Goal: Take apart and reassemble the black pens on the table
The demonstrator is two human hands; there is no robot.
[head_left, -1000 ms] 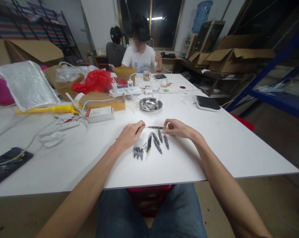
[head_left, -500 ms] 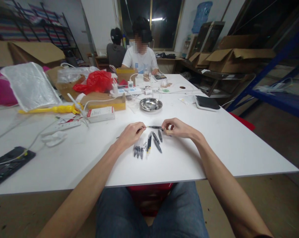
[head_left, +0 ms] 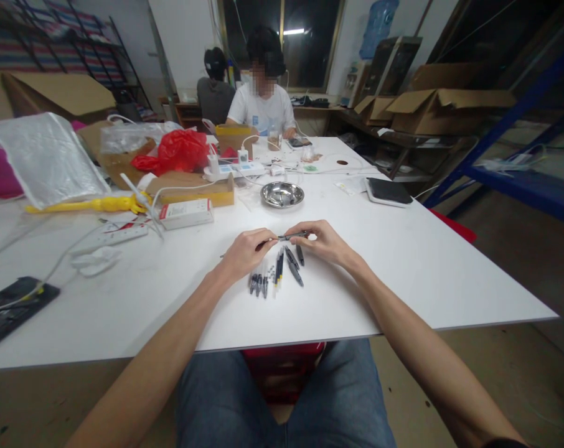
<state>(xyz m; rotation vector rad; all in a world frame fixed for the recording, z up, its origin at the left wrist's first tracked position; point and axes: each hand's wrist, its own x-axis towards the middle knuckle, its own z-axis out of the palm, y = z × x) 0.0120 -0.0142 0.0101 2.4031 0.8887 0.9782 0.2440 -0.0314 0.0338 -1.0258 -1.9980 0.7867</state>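
Note:
My left hand is closed in a pinch at the left end of a slim dark pen, apparently on the refill going into it. From the other side, the fingers of my right hand close round the pen's dark barrel. Just below lie several dark grey pen barrels and several black refills with yellow bands. Clear tubes with black tips lie to the left of these, with tiny metallic pieces, perhaps springs, between. A thin tip pokes out behind my left hand, its kind unclear.
A shiny metal bowl with small dark pieces stands beyond my hands. Left are a white box, a yellow tool, cables and a black tray. A black-topped device lies right. A person sits across the table.
My right hand has moved left toward my left hand, and less of the thin yellowish refill shows between them. My left hand stays nearly in place. The view has shifted slightly.

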